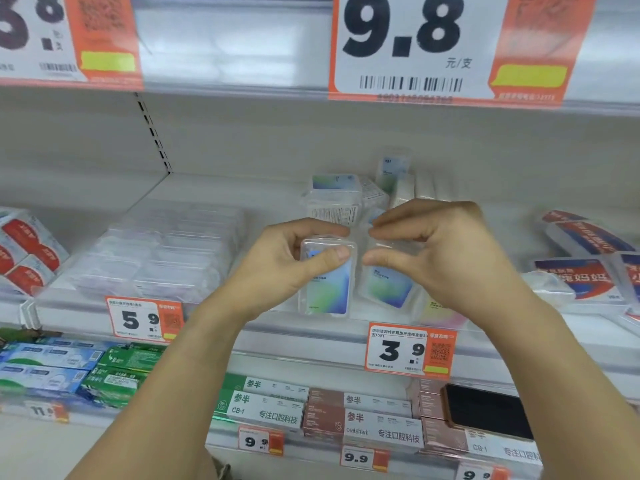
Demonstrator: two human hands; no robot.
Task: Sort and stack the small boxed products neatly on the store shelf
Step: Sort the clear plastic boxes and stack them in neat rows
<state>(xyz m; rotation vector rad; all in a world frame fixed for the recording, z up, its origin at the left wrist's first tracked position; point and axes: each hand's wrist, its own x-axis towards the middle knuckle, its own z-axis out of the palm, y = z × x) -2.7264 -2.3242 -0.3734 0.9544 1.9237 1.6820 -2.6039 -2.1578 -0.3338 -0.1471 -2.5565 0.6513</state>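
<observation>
- Two small clear boxes with blue-green labels, upright at the front edge of the middle shelf (214, 188), side by side: left box (327, 278) straight, right box (389, 284) tilted.
- Left hand (287, 261) gripping the left box at its top, thumb across the front face, fingers curled over the upper edge.
- Right hand (446, 251) closed on the top of the right box, thumb in front, fingertips (384, 223) above; clear plastic pinched between them.
- Fingertips of the two hands nearly meeting over the gap between the boxes.
- Behind the hands, more boxes (334, 199) of the same kind in a loose heap, some flat, one upright box (393, 171) farther back.
- Just right of the right box, low at the shelf front, a pastel pack (440, 315), partly hidden by the right wrist.
- On the left of the same shelf, a neat block of clear cases (162, 251); beyond it, red-and-white packs (26, 251).
- On the far right, red-and-blue packs (581, 275).
- On the shelf rail, orange price tags: 5.9 tag (143, 320) on the left, 3.9 tag (410, 351) below the right box.
- Overhead, a large 9.8 sign (415, 46).
- On the shelf below, long toothpaste cartons (363, 420), with a dark phone (488, 410) resting on those at the right.
</observation>
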